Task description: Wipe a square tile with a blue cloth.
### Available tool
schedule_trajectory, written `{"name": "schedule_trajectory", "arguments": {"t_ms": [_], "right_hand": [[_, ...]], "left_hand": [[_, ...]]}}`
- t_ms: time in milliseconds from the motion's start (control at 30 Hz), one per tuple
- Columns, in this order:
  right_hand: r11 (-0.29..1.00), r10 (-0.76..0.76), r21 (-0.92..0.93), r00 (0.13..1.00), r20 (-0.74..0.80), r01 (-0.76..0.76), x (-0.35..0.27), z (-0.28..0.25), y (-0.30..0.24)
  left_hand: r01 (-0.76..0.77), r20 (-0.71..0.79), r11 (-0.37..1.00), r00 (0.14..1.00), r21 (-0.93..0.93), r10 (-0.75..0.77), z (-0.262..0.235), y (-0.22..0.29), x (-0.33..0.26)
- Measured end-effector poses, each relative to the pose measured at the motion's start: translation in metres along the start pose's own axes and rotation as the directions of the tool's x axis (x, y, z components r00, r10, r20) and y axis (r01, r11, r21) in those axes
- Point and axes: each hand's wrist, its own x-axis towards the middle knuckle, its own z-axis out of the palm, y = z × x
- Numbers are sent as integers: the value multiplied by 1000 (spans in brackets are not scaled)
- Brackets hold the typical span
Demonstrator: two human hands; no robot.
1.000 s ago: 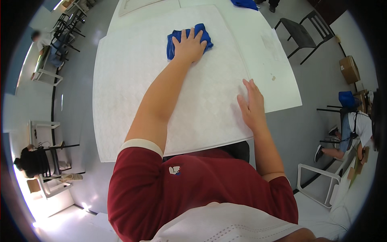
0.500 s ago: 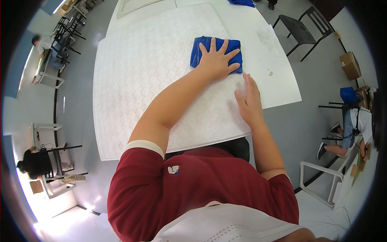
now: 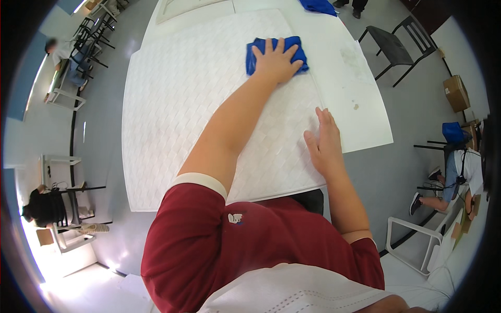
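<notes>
From the head view, the person in the dark red shirt (image 3: 182, 250) sits or stands close in at the near side of a white table (image 3: 360, 122); which of the two, I can't tell. A large pale panel (image 3: 182, 120) with a woven-looking pattern lies flat across most of the tabletop.

The left arm stretches well out over it. The left hand (image 3: 275, 63) is flat and open, fingers spread, palm down on a folded blue cloth (image 3: 251, 61). That cloth lies on the far right part of the panel, its edges showing around the hand.

The right hand (image 3: 324, 148) is nearer and further right, at the panel's right edge. It is open too, with nothing in it: fingers straight and close together, thumb held apart. Whether it bears on the panel, I can't tell for sure.

A second blue cloth (image 3: 318, 6) lies at the far edge of the table, and part of a framed board (image 3: 185, 8) shows at the far left. Off to the far right are a black chair (image 3: 394, 48) and, beyond it, a cardboard box (image 3: 456, 93).
</notes>
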Motion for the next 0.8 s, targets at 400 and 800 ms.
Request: {"name": "schedule_trajectory", "arguments": {"t_ms": [400, 800], "right_hand": [[999, 26, -44, 1000, 9, -26, -3, 5, 1], [999, -33, -24, 999, -24, 32, -2, 10, 4]], "left_hand": [[565, -33, 815, 824, 128, -566, -37, -212, -87], [733, -45, 661, 675, 159, -737, -70, -318, -239]]}}
